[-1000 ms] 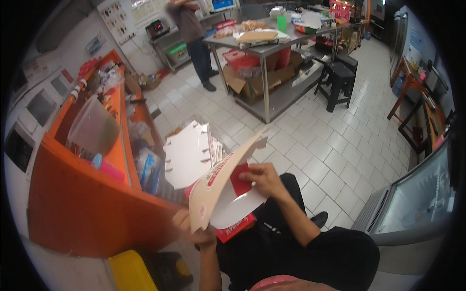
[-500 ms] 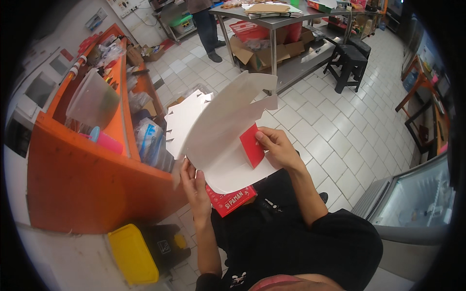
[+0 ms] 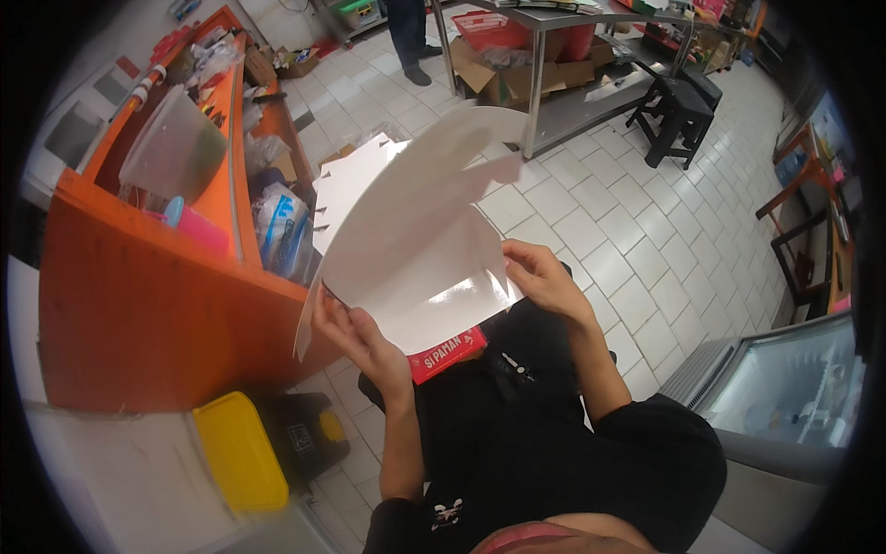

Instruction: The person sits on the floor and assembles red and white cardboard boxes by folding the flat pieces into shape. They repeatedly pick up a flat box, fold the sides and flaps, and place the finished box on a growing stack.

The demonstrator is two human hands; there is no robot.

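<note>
Between my hands is a partly folded cardboard box (image 3: 397,277), white on the inside, with its large curved flap standing up at the far side. My left hand (image 3: 365,342) grips its left edge, fingers behind and thumb in front. At the right corner my right hand (image 3: 544,277) pinches a side panel between thumb and fingers. Below the box, a red printed box (image 3: 449,355) rests at my lap, partly covered. Beyond the left edge, flat white notched cardboard (image 3: 355,189) shows behind the raised flap.
An orange counter (image 3: 175,314) with a clear plastic tub (image 3: 171,148) stands at left, above a yellow-lidded bin (image 3: 240,452). Ahead are a steel table (image 3: 591,106) and black stools (image 3: 669,120). A glass-topped freezer (image 3: 794,379) sits at right. A person's legs (image 3: 406,37) show far off.
The red flap under my right hand has folded up and its red face no longer shows. My left hand has shifted slightly left, and the box has opened wider.
</note>
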